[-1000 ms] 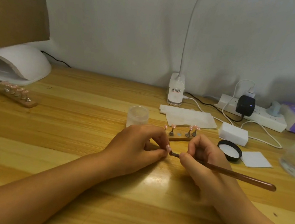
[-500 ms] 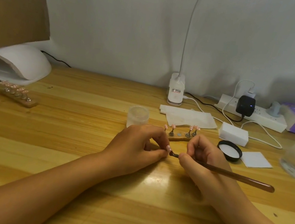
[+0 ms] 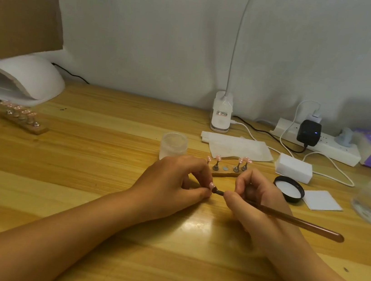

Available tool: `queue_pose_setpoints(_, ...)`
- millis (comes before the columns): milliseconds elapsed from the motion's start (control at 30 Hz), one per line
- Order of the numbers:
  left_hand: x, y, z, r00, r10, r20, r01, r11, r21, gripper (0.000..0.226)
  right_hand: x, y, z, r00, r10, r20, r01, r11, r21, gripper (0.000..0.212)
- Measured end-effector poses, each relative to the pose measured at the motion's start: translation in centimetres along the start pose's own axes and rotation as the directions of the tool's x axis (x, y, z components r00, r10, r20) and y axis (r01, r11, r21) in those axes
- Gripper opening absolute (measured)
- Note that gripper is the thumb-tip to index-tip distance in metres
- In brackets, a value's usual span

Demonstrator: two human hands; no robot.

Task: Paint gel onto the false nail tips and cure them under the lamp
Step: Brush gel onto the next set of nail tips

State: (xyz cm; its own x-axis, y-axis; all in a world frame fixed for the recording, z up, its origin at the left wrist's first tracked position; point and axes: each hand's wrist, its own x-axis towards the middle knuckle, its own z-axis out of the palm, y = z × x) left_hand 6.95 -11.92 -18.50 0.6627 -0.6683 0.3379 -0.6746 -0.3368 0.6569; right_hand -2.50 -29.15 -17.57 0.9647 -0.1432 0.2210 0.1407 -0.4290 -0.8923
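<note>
Right now both hands meet low over the middle of the wooden desk (image 3: 79, 173). The left hand (image 3: 174, 181) is pinched shut on a small stand carrying a pink nail tip (image 3: 210, 185), thumb and forefinger closed around it so the stand itself is mostly hidden. The right hand (image 3: 259, 200) grips a brown brush (image 3: 288, 218) like a pen, its dark head touching the nail tip and its handle pointing out to the right. Just behind the hands sits a wooden holder (image 3: 225, 174) with four more pink tips standing on little metal pegs and one bare spot in the middle of the row. A frosted jar (image 3: 173, 146) stands just left of that holder, and its black lid (image 3: 288, 189) lies to the right, beside a white square pad (image 3: 322, 200). A white block (image 3: 294, 168) and a folded tissue (image 3: 236, 147) lie further back, near the clip base of a desk light (image 3: 221, 115) and a power strip (image 3: 317, 144). At the far left of the desk, well apart from the hands, the white curing lamp (image 3: 21, 79) stands with its opening facing forward, and a second wooden holder (image 3: 24, 119) with a row of pink tips lies just in front of it.
</note>
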Motion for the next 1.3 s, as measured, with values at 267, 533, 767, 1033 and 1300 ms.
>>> queue_pose_setpoints(267, -0.01, 0.01, -0.06, 1.000, -0.002, 0.000, 0.002, 1.000, -0.001, 0.012, 0.02, -0.18, -0.15, 1.000, 0.024, -0.010, -0.021, 0.979, 0.201, 0.015)
queue_pose_setpoints(533, 0.04, 0.00, -0.07, 1.000, 0.009, 0.000, -0.009, 1.000, 0.012, 0.010, 0.05, -0.11, 0.01, 1.000, -0.013, 0.007, 0.013, 1.000, -0.005, 0.014)
queue_pose_setpoints(767, -0.02, -0.06, -0.05, 1.000, 0.014, -0.004, -0.013, 1.000, 0.019, 0.010, -0.05, -0.13, -0.13, 1.000, -0.008, -0.023, 0.011, 0.990, 0.137, 0.014)
queue_pose_setpoints(1033, -0.05, -0.21, 0.14, 0.999, 0.035, -0.023, -0.033, 0.997, 0.068, 0.013, -0.11, -0.30, 0.04, 0.999, -0.019, 0.026, 0.017, 0.997, 0.075, 0.013)
queue_pose_setpoints(1300, -0.12, -0.10, 0.14, 0.998, 0.064, -0.020, -0.062, 0.993, 0.096, 0.010, 0.03, 0.02, -0.10, 0.998, -0.042, -0.036, 0.043, 0.998, 0.038, 0.014)
